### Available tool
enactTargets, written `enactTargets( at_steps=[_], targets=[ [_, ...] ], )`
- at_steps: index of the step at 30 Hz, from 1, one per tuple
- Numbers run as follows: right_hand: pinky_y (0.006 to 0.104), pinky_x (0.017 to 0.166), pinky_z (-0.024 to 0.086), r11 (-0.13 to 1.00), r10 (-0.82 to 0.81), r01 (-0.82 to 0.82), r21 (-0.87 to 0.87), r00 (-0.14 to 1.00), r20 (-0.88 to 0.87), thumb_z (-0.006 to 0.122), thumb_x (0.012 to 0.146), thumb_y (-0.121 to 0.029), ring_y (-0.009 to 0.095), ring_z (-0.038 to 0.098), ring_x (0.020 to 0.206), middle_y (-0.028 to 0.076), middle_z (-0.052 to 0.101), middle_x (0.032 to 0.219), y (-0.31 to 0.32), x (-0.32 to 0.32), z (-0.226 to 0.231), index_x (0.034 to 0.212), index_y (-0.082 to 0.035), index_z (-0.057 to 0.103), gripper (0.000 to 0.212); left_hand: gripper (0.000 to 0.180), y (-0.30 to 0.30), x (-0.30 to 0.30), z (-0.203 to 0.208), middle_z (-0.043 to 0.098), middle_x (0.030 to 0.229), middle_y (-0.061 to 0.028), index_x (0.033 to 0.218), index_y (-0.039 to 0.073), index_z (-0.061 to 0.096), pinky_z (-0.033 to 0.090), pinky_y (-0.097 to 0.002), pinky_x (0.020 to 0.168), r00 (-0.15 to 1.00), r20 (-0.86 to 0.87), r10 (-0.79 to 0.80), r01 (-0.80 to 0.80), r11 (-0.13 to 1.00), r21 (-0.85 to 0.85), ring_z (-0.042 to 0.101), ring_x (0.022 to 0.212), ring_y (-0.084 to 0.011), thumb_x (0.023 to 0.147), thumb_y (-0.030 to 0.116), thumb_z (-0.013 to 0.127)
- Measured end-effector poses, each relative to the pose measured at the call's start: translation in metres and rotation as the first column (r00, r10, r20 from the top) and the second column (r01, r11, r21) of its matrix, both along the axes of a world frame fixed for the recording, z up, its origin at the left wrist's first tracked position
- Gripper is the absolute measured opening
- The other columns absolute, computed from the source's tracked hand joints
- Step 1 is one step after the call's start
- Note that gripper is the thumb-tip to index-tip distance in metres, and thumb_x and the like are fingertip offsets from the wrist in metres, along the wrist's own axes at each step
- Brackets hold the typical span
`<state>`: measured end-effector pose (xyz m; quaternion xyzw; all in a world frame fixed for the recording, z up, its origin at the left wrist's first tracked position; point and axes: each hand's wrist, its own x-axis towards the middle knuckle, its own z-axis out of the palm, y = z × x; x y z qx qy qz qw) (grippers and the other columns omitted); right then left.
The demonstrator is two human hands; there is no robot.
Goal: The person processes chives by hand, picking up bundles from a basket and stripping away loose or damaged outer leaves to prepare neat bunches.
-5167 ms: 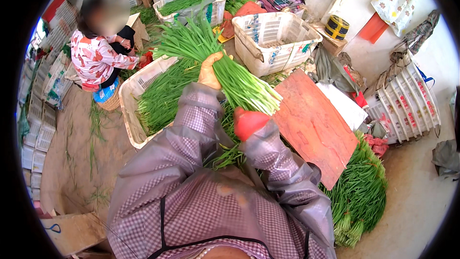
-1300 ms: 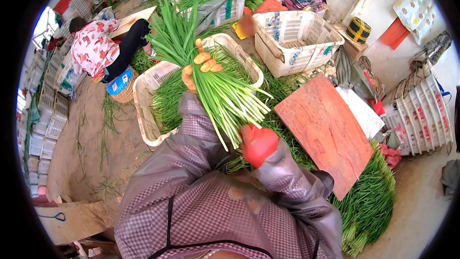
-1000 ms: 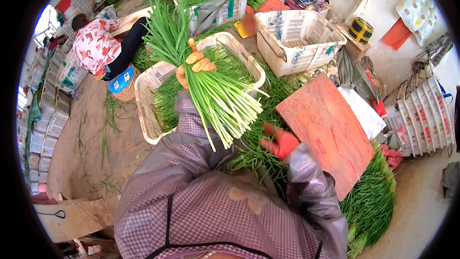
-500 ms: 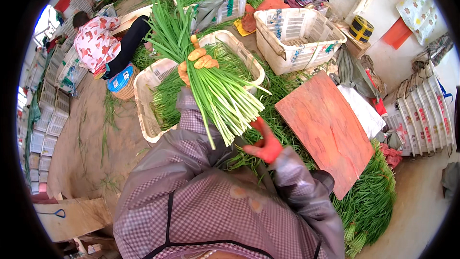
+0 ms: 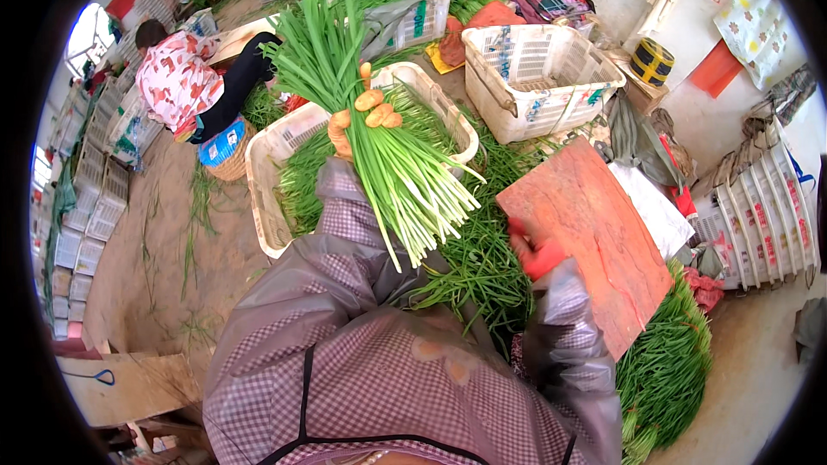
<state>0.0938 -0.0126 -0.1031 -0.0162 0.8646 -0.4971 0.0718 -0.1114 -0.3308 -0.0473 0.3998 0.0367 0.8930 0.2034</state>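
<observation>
My left hand, in a tan glove, is closed round a thick bunch of garlic chives. Its pale stem ends fan out toward my lower right, and the green leaves point up and away. Beneath the bunch stands a white plastic crate with more chives inside. My right hand, in a red glove, is over the left edge of a reddish wooden board. Its fingers are slightly bent and apart, with nothing visible in them; whether it touches the board is unclear.
Loose greens lie between crate and board, and a big stack of chives under the board. Another white crate stands beyond. At the far left a person sits bent over by a basket. Stacked crates lean at right.
My right hand has moved right, from beside the stem ends to the board's left edge. The bunch in my left hand has shifted slightly, its leaves more upright.
</observation>
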Motion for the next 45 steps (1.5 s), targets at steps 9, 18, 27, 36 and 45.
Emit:
enactTargets(
  at_steps=[9, 18, 27, 36, 45],
  targets=[
    [0.0427, 0.113, 0.021, 0.702, -0.025, -0.191, -0.686, 0.956, -0.291, 0.07, 0.081, -0.041, 0.033, 0.026, 0.138, 0.024, 0.022, 0.15, -0.057, -0.059, 0.129, 0.15, -0.006, -0.001, 0.104, 0.067, 0.096, 0.038, 0.07, 0.059, 0.093, -0.0049, 0.136, 0.003, 0.042, 0.048, -0.0328, 0.077, 0.998, 0.009, 0.068, -0.038, 0.66, -0.751, 0.058, 0.081, -0.0185, 0.074, 0.014, 0.064],
    [0.0448, 0.098, 0.043, 0.133, -0.141, 0.114, -0.985, 0.986, 0.095, 0.074, 0.078, -0.04, 0.03, 0.054, 0.115, 0.012, 0.054, 0.128, 0.004, -0.083, 0.065, 0.135, -0.008, 0.043, 0.073, 0.036, 0.213, 0.075, 0.098, 0.063, 0.088, -0.0005, 0.115, 0.006, 0.056, 0.047, -0.0255, 0.067, 0.978, 0.18, -0.104, 0.206, 0.576, -0.791, 0.058, 0.079, -0.0111, 0.086, 0.024, 0.067],
    [0.0439, 0.101, 0.043, -0.238, -0.063, 0.145, -0.961, 0.984, 0.164, 0.057, 0.089, -0.03, 0.028, 0.055, 0.114, 0.013, 0.053, 0.131, 0.065, -0.056, 0.04, 0.135, -0.01, 0.044, 0.052, 0.066, 0.294, 0.05, 0.077, 0.061, 0.113, -0.016, 0.132, 0.001, 0.045, 0.045, -0.0337, 0.088, 0.66, -0.616, -0.43, -0.65, 0.083, -0.755, 0.056, 0.104, -0.0218, 0.084, 0.043, 0.066],
    [0.044, 0.091, 0.048, -0.127, -0.193, -0.313, -0.941, 0.939, -0.286, 0.063, 0.085, -0.028, 0.025, 0.062, 0.099, 0.009, 0.049, 0.138, 0.151, -0.028, 0.028, 0.147, -0.013, 0.025, 0.075, 0.051, 0.284, 0.039, 0.063, 0.051, 0.132, -0.013, 0.135, -0.003, 0.042, 0.036, -0.0318, 0.106, 0.818, -0.462, -0.342, -0.202, 0.581, -0.789, 0.046, 0.124, -0.0201, 0.097, 0.031, 0.05],
    [0.0422, 0.096, 0.043, -0.163, -0.24, -0.418, -0.894, 0.895, -0.375, 0.064, 0.084, -0.028, 0.02, 0.059, 0.099, 0.007, 0.056, 0.125, 0.204, -0.014, 0.012, 0.148, -0.011, 0.022, 0.078, 0.065, 0.236, 0.103, 0.0, 0.057, 0.123, -0.0151, 0.132, -0.005, 0.044, 0.047, -0.0389, 0.091, 0.885, -0.006, -0.465, 0.236, 0.461, -0.855, 0.058, 0.108, -0.024, 0.094, 0.047, 0.05]
  ],
)
